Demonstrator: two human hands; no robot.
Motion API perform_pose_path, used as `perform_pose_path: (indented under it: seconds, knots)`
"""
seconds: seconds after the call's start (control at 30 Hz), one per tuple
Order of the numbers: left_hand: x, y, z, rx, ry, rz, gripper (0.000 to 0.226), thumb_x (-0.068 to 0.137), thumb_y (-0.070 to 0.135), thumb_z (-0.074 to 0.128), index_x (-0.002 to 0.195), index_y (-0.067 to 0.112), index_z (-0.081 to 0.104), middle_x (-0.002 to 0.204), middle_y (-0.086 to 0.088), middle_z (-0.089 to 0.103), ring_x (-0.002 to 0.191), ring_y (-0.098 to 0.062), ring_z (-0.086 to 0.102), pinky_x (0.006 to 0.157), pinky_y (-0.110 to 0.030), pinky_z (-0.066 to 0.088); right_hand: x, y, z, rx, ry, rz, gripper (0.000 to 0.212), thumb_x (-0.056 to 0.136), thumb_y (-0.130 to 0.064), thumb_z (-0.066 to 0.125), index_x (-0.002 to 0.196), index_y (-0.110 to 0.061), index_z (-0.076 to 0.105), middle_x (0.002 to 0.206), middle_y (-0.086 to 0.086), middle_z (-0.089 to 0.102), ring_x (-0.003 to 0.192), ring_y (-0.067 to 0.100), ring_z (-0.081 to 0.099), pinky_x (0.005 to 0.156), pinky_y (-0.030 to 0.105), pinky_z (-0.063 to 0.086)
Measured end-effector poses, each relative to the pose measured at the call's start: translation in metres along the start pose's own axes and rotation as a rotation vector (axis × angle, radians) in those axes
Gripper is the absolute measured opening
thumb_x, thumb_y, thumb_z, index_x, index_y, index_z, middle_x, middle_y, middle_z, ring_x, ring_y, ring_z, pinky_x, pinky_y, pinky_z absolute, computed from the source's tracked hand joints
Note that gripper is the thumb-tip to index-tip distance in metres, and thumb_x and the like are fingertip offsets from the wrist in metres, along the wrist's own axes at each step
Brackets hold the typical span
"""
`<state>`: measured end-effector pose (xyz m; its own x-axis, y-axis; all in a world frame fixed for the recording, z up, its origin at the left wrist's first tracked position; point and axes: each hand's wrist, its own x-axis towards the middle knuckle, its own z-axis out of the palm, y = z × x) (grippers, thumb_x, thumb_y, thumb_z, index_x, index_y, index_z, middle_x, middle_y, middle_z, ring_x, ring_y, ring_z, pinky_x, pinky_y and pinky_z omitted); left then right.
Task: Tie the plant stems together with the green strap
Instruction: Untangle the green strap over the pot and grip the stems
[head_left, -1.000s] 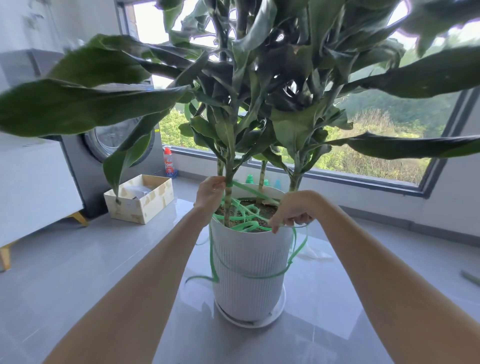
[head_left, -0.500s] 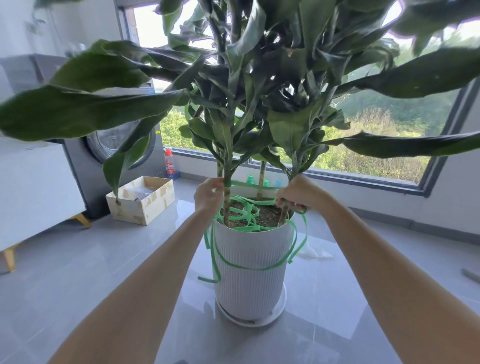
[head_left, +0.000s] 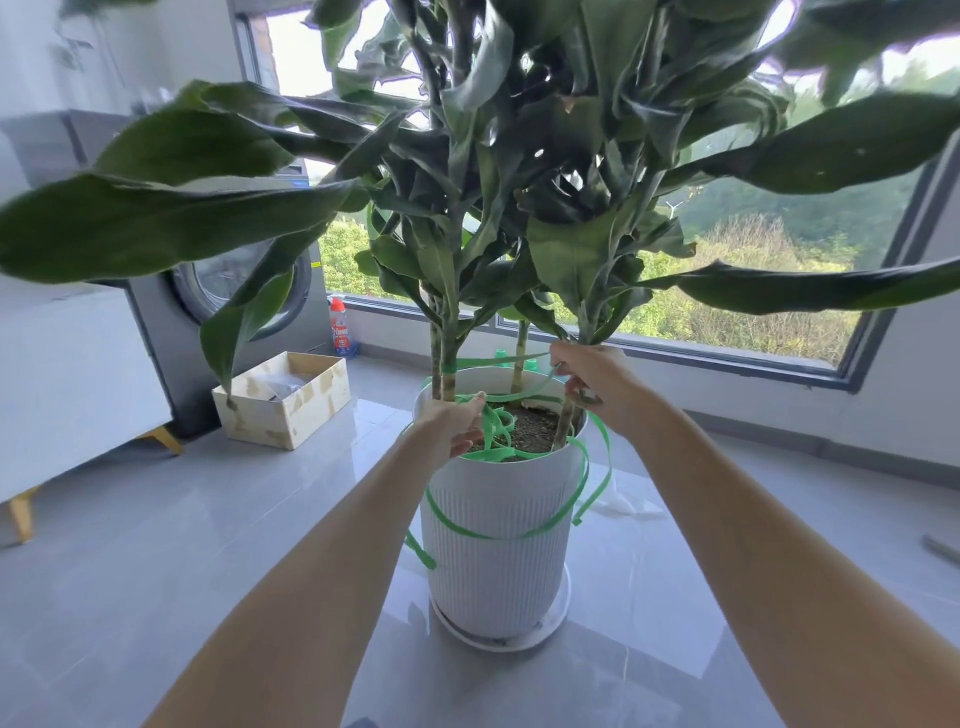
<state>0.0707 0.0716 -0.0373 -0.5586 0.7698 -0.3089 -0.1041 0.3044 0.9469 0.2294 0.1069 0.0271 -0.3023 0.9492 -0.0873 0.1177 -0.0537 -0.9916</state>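
The left hand (head_left: 449, 426) is sitting at the 9 o'clock edge of the white ribbed pot (head_left: 493, 571). Its fingers are curling round a loop of the green strap (head_left: 493, 535) just above the soil. From the leftmost of the plant stems (head_left: 448, 332), at 10 o'clock in the pot, the strap is running across to the right hand (head_left: 592, 382). That hand is hovering at 2 o'clock beside the rightmost stem, its curled fingertips pinching the strap. More strap is lying coiled on the soil and hanging in slack loops round the outside of the pot.

The pot is standing in a white saucer (head_left: 519, 642) on a glossy grey tiled floor (head_left: 156, 519). Seen from the pot, a white cabinet (head_left: 62, 374) is standing at 9 o'clock. A cardboard box (head_left: 291, 415) is lying at 10 o'clock in front of a dark washing machine (head_left: 156, 332). A red bottle (head_left: 340, 332) is standing at 11 o'clock under the wide window (head_left: 753, 291).
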Motion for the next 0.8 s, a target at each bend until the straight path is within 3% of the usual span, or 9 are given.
perform_pose_path:
  seconds: [0.1, 0.2, 0.27, 0.33, 0.4, 0.5, 0.67, 0.8]
  knots:
    - [0.001, 0.000, 0.004, 0.023, 0.032, 0.014, 0.036, 0.083, 0.025, 0.069, 0.113, 0.007, 0.061, 0.079, 0.001, 0.062, 0.048, -0.004, 0.051, 0.034, -0.015, 0.034, 0.003, 0.002, 0.001, 0.106, 0.000, -0.003, 0.006, 0.084, -0.004, 0.059, 0.078, -0.006, 0.057, 0.088, 0.007, 0.059, 0.069, 0.010, 0.050, 0.071, 0.022, 0.047]
    - [0.003, -0.005, 0.003, 0.071, 0.029, 0.062, 0.026, 0.084, 0.021, 0.069, 0.105, 0.006, 0.069, 0.079, 0.001, 0.062, 0.048, -0.006, 0.047, 0.036, -0.013, 0.039, 0.004, 0.004, 0.001, 0.270, -0.003, 0.014, 0.008, 0.088, -0.004, 0.054, 0.080, -0.004, 0.056, 0.071, 0.005, 0.065, 0.070, 0.012, 0.059, 0.082, 0.025, 0.052]
    - [0.006, -0.009, -0.001, 0.112, 0.042, 0.079, 0.020, 0.084, 0.019, 0.070, 0.099, 0.006, 0.070, 0.072, 0.001, 0.063, 0.054, -0.008, 0.050, 0.049, -0.016, 0.048, 0.000, 0.002, 0.000, 0.412, -0.015, 0.043, 0.016, 0.092, -0.003, 0.050, 0.075, -0.003, 0.051, 0.058, 0.006, 0.056, 0.056, 0.013, 0.060, 0.076, 0.026, 0.055]
    - [0.007, -0.014, -0.007, 0.156, 0.060, 0.050, 0.018, 0.082, 0.017, 0.072, 0.095, 0.006, 0.069, 0.080, -0.004, 0.065, 0.065, -0.013, 0.057, 0.062, -0.023, 0.054, -0.005, -0.001, -0.001, 0.396, 0.004, 0.050, 0.023, 0.092, -0.004, 0.049, 0.069, -0.007, 0.047, 0.054, 0.004, 0.047, 0.038, 0.009, 0.050, 0.051, 0.023, 0.056]
    - [0.008, -0.016, -0.013, 0.181, 0.076, 0.020, 0.020, 0.080, 0.013, 0.074, 0.096, 0.003, 0.066, 0.091, -0.011, 0.068, 0.068, -0.017, 0.061, 0.059, -0.025, 0.055, -0.007, -0.006, -0.004, 0.251, 0.011, 0.062, 0.026, 0.090, -0.005, 0.049, 0.065, -0.010, 0.043, 0.052, 0.002, 0.043, 0.029, 0.006, 0.033, 0.032, 0.016, 0.036]
    - [0.009, -0.016, -0.022, 0.236, 0.115, 0.005, 0.020, 0.081, 0.012, 0.071, 0.095, 0.001, 0.063, 0.081, -0.011, 0.068, 0.055, -0.014, 0.060, 0.039, -0.021, 0.046, -0.008, -0.013, -0.013, -0.006, -0.116, 0.105, 0.032, 0.091, -0.011, 0.051, 0.062, -0.012, 0.040, 0.054, 0.001, 0.043, 0.027, 0.005, 0.022, 0.027, 0.014, 0.017]
    - [0.010, -0.020, -0.035, 0.290, 0.175, -0.021, 0.016, 0.083, 0.013, 0.066, 0.087, -0.001, 0.060, 0.073, -0.012, 0.067, 0.049, -0.017, 0.060, 0.041, -0.022, 0.049, -0.018, -0.021, -0.022, -0.943, -0.199, 0.114, 0.025, 0.094, -0.019, 0.053, 0.071, -0.009, 0.054, 0.063, -0.002, 0.057, 0.032, 0.003, 0.026, 0.034, 0.014, 0.021]
    - [0.008, -0.022, -0.037, 0.458, 0.207, 0.038, 0.010, 0.082, 0.009, 0.060, 0.086, 0.002, 0.056, 0.078, -0.012, 0.067, 0.054, -0.020, 0.062, 0.057, -0.028, 0.055, -0.020, -0.019, -0.022, -1.255, -0.282, 0.215, 0.018, 0.093, -0.021, 0.054, 0.080, -0.011, 0.061, 0.063, -0.006, 0.052, 0.041, 0.005, 0.027, 0.040, 0.016, 0.023]
